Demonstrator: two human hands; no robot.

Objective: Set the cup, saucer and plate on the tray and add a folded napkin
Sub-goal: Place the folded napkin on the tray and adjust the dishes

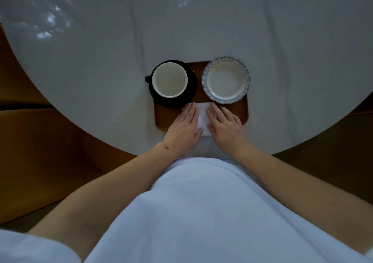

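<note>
From the head view, we see our left hand (184,124) and right hand (225,124) lying flat, fingers straight, palms down on the napkin (202,115). Neither hand is closed around anything; both simply press the white sheet onto the near part of the tray (241,111). The napkin shows between our two hands, and its near edge seems to reach past the tray's near rim, though our hands hide most of it.

Beyond our left fingertips, the cup (170,80) stands upright on the dark saucer (191,90), its handle pointing away to the left. The saucer overhangs the tray's left edge. Beyond our right fingertips sits the plate (226,80), which also juts past the tray's far rim.

We judge the napkin to be very light, soft and limp; it will crease under a flat press and slide easily on the smooth tray. We would pinch it at a corner or a folded edge, keeping one palm down as an anchor. The crockery looks hard and breakable, best taken by the rims.

There is only this one view.
</note>
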